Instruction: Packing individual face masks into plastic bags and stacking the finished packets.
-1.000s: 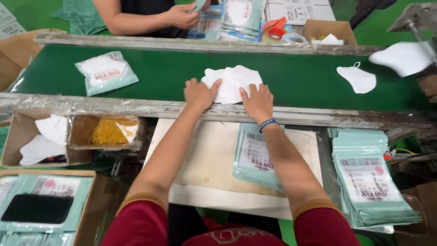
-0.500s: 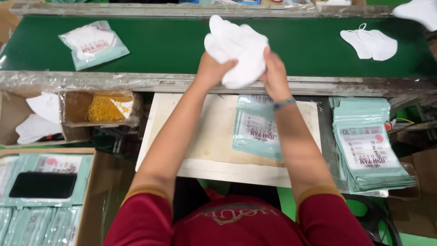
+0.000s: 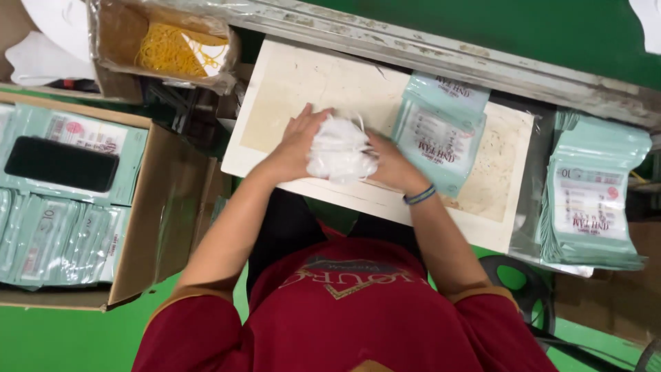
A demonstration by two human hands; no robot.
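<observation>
Both hands clamp a soft white stack of masks between them: left hand cupped on one side, right hand pressed on the other, fingers curled round the bundle. Stack looks fluffy, cloth-like, edges blurred. It sits low over a pale, scuffed rectangular board, near its front edge. Just right of the hands, glossy mint-green flat pouches lie on the board, partly overlapped. Thicker pile of same pouches further right. Cardboard box at left holds more pouches. Plastic-lined box with yellow elastic bands top left. Green belt with metal rail behind.
</observation>
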